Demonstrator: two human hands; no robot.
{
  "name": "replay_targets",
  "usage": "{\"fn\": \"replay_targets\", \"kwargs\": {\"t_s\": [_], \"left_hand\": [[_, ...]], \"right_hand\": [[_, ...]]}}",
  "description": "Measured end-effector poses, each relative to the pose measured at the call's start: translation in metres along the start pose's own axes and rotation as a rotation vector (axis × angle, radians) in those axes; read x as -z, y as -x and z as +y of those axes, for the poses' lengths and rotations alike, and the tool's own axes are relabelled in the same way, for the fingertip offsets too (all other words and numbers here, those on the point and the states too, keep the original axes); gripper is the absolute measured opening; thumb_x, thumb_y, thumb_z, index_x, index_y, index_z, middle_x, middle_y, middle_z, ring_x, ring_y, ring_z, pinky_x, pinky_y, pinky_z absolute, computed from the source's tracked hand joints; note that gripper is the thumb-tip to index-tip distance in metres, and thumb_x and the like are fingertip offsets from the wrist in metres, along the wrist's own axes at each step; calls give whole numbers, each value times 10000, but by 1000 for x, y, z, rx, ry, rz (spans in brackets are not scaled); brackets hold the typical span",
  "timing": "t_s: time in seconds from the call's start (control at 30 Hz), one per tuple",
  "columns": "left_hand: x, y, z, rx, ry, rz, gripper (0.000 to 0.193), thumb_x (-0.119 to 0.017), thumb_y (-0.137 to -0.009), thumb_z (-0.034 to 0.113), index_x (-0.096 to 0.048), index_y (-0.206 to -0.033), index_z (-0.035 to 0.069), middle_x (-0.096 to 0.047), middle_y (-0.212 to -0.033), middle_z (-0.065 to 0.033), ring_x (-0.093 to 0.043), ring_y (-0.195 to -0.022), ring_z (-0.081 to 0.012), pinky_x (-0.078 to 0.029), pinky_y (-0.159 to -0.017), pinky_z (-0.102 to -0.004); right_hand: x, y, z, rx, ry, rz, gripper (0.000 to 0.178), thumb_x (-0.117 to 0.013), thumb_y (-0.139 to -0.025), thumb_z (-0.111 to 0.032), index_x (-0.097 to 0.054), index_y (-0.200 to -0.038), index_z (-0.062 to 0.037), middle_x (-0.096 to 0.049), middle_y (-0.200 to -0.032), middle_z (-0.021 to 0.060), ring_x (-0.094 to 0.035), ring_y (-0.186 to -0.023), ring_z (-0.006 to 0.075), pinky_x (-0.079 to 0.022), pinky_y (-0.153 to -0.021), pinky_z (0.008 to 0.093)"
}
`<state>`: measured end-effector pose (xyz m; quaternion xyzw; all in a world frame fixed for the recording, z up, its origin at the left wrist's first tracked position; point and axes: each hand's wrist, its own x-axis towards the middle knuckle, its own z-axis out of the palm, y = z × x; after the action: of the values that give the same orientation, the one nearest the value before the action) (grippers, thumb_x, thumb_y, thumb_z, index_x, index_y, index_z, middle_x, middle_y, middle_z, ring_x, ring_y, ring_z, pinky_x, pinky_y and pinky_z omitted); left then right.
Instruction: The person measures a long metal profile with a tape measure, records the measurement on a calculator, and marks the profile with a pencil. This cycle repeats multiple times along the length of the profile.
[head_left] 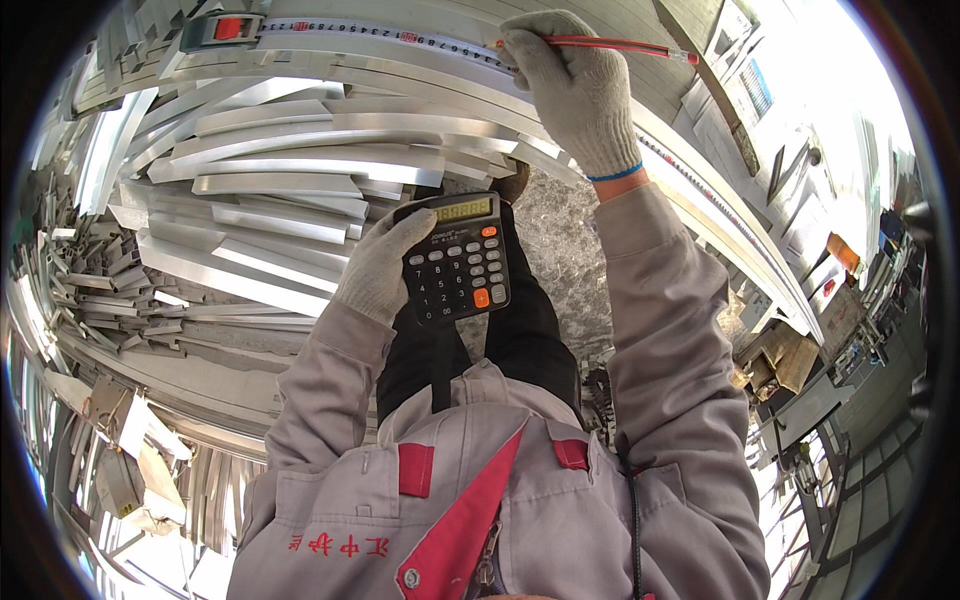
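In a pale knitted glove, my left hand (384, 262) grips the left side of a black calculator (455, 262), its thumb near the display. The calculator has dark, grey and orange keys and is held in front of my legs. My right hand (575, 95), gloved the same way with a blue cuff edge, pinches a red pencil (625, 45) that points left, its eraser end to the right. That hand rests at a long metal bar (440, 78). Along the bar runs a pulled-out measuring tape (380, 32), passing under the hand. Its case (222, 29) with a red button sits at the far left.
Many silvery metal profiles (290, 160) are stacked left of my legs. Shorter offcuts (110, 300) lie heaped farther left. A cardboard box (785, 360) stands at the right, with papers (800, 215) on a surface beyond the bar. Grey concrete floor (560, 235) shows beside my legs.
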<state>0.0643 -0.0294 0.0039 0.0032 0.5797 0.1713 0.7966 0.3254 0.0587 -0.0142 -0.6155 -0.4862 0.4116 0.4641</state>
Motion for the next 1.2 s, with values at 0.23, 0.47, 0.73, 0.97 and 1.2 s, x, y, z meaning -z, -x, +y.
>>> {"fn": "replay_targets", "kwargs": {"t_s": [0.23,0.47,0.73,0.97,1.2], "left_hand": [[0,4,2,4,98,-31,256,-755,-1003,129,-705,-1221,3,-770,-1054,-99,-781,-880,-185,-681,-758,-310],[2,12,2,-30,65,19,323,-759,-1000,146,-669,-1265,-14,-761,-1054,-103,-777,-877,-177,-680,-744,-311],[1,18,5,-50,32,-26,314,-752,-1003,151,-679,-1260,-14,-765,-1051,-99,-775,-846,-176,-677,-730,-315],[11,15,-2,-37,21,-48,327,-765,-996,168,-685,-1260,-8,-766,-1052,-87,-773,-858,-169,-663,-756,-299],[15,15,-6,-48,-2,-20,330,-759,-1002,190,-690,-1258,-6,-768,-1051,-84,-770,-869,-156,-655,-754,-289]], "right_hand": [[2,6,5,-88,-46,104,186,-684,-1076,-145,-764,-1167,-3,-797,-1002,103,-777,-908,139,-636,-758,267],[6,4,1,-110,-5,89,193,-725,-1042,-155,-778,-1165,-16,-800,-1008,96,-770,-909,132,-640,-785,272],[6,22,-11,41,163,140,155,-768,-977,-164,-810,-1070,-47,-808,-945,76,-759,-838,143,-601,-757,280],[-1,24,-8,44,185,158,142,-758,-985,-139,-804,-1081,-45,-804,-938,70,-734,-801,124,-593,-736,280],[-2,23,-4,72,216,161,128,-771,-972,-155,-805,-1043,-54,-794,-889,90,-752,-776,165,-594,-717,293]]}}
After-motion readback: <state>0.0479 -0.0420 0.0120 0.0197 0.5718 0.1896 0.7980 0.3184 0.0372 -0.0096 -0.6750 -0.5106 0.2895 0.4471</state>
